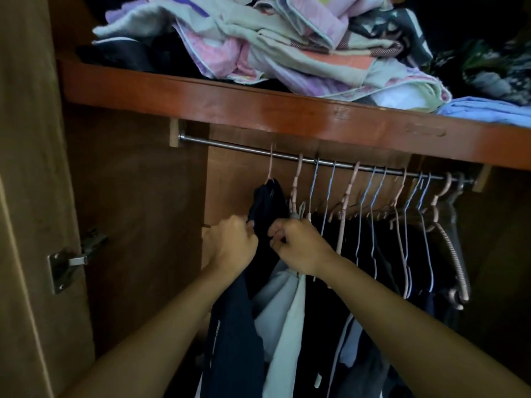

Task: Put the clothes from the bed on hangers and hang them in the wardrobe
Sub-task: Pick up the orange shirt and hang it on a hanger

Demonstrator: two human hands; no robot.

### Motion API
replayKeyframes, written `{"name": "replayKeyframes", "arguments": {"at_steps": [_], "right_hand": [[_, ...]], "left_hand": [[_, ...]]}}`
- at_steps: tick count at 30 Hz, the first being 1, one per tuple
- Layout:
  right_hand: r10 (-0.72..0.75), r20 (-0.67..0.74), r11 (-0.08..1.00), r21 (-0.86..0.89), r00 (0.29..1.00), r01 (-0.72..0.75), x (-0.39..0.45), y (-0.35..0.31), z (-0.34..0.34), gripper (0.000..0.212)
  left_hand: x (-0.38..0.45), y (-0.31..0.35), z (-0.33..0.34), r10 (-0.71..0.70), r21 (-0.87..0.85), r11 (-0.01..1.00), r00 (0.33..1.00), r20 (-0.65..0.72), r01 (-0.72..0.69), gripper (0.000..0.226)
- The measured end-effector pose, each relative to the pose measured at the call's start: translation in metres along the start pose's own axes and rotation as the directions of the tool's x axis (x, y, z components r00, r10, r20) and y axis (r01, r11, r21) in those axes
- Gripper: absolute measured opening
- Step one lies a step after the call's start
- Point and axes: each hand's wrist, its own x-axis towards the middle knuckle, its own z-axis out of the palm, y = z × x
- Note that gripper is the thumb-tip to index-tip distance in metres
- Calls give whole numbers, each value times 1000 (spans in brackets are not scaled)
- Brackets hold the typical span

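A dark navy garment (268, 206) hangs on a pink hanger (271, 163) at the left end of the row on the metal rail (230, 146). My left hand (231, 244) pinches the garment's left edge. On its right edge, my right hand (298, 245) grips the dark cloth with curled fingers. Both hands are just below the hanger's shoulders. The lower part of the garment falls behind my forearms.
Several pink and blue hangers (373, 191) with dark and white clothes fill the rail to the right. A wooden shelf (258, 104) above carries piled bedding (273, 44). The open wardrobe door (28, 196) with a metal hinge (71, 259) stands at the left.
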Motion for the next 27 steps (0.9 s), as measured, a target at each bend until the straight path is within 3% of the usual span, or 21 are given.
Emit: {"name": "replayKeyframes", "arguments": {"at_steps": [9,13,16,20,27], "right_hand": [[-2,-16,1000,14,1000,3,-1,1,-1,23],[-11,-14,1000,28,1000,11,-6,-1,-2,22],[-32,63,999,21,997,31,-11,1,-11,17],[-23,88,1000,11,996,22,-23,2,-29,18],[47,115,997,-60,992,-40,-58,8,-60,13]], "left_hand": [[-21,-1,5,62,36,997,997,48,-64,24],[-21,5,-2,41,-3,999,986,159,-41,22],[-21,7,-14,104,-10,994,968,226,-104,25],[-23,19,-33,261,-86,965,930,259,-247,56],[-22,38,-62,437,-223,899,796,418,-376,46]]}}
